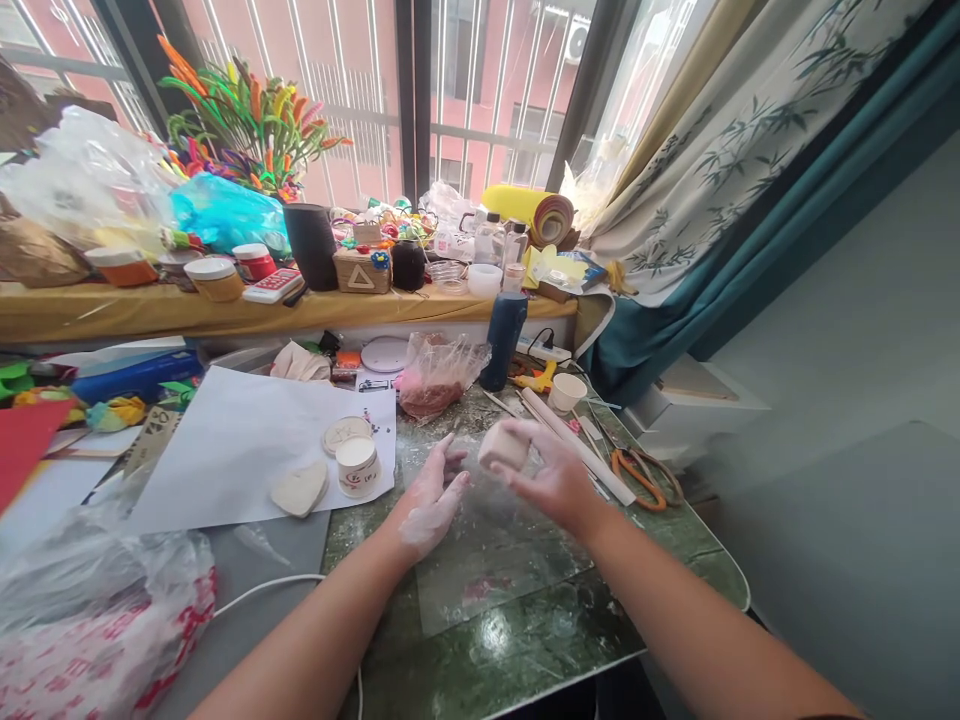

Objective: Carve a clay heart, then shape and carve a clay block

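My right hand (551, 475) is closed round a pale lump of clay (502, 447), held a little above the green marble table (525, 640). My left hand (433, 495), dusted white, is beside the lump with its fingers stretched toward it and nothing in them. Both hands hover over a clear plastic sheet (487, 560) lying on the table. To the left, on a white paper sheet (240, 450), lie a heart-shaped clay piece (300, 490), a round clay disc (345, 434) and a small white tub (357, 466).
A wooden rolling pin (577, 445), orange-handled scissors (645, 478), a paper cup (566, 392), a dark blue bottle (502, 340) and a plastic bag (439, 375) sit beyond the hands. A plastic bag (90, 610) lies at front left. The window ledge (150, 310) is crowded with jars and craft items.
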Demonstrator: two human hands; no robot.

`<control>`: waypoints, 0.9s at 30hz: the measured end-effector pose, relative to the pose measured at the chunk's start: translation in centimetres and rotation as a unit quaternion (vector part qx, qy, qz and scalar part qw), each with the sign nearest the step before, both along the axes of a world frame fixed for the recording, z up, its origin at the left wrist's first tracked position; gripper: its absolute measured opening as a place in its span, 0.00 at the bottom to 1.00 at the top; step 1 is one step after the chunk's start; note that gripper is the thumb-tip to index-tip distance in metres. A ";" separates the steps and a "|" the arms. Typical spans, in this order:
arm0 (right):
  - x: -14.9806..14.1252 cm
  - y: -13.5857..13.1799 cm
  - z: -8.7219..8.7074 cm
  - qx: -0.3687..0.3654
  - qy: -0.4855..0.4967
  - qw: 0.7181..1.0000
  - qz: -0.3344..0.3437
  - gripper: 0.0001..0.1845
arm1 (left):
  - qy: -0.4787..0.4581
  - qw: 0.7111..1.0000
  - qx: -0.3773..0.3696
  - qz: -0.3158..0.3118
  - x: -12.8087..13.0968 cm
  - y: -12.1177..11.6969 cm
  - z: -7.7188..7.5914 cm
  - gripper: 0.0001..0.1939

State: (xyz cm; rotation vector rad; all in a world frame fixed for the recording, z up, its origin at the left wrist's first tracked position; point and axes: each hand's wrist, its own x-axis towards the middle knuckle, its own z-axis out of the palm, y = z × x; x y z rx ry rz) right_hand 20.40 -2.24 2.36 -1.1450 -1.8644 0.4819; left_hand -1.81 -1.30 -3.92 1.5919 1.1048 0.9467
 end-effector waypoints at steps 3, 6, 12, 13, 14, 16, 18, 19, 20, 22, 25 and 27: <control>0.1 0.8 1.5 0.045 0.097 0.993 -0.055 0.28 | 0.013 1.000 -0.003 -0.005 0.0 0.1 0.0 0.35; 0.1 1.0 -0.4 -0.019 0.051 0.997 -0.046 0.30 | 0.019 1.000 -0.011 -0.003 0.0 0.1 0.1 0.36; 0.2 0.6 -5.8 -0.093 -0.085 0.991 -0.035 0.44 | 0.022 1.000 0.011 0.005 0.0 0.1 -0.2 0.35; 0.1 0.5 -6.0 -0.091 -0.085 0.992 -0.034 0.45 | 0.024 1.000 0.018 0.004 0.0 0.1 -0.2 0.34; -0.1 0.5 -6.1 -0.093 -0.084 0.992 -0.031 0.45 | 0.027 0.999 0.023 0.002 0.0 0.1 -0.2 0.34; -0.4 0.7 -6.0 -0.102 -0.074 0.992 -0.025 0.42 | 0.036 0.999 0.029 -0.005 0.0 0.0 -0.1 0.35; -0.7 0.9 -5.6 -0.104 -0.054 0.993 -0.032 0.35 | 0.042 0.999 0.031 -0.011 0.0 0.0 -0.1 0.35; -0.8 1.0 -5.3 -0.103 -0.044 0.993 -0.038 0.32 | 0.043 0.998 0.033 -0.013 0.0 0.0 0.0 0.34; -0.9 1.2 -4.9 -0.103 -0.040 0.993 -0.044 0.31 | 0.042 0.998 0.034 -0.013 0.0 0.0 -0.1 0.34; -0.8 1.7 -3.7 -0.098 -0.007 0.994 -0.056 0.30 | 0.037 0.999 0.034 -0.010 0.0 0.0 -0.2 0.34; -0.4 2.7 -1.4 -0.045 0.114 0.990 -0.064 0.32 | 0.036 0.999 0.036 -0.007 0.0 0.2 -0.5 0.34; -0.1 3.2 -0.6 0.013 0.156 0.985 -0.076 0.35 | 0.036 0.999 0.037 -0.006 0.0 0.2 -0.6 0.35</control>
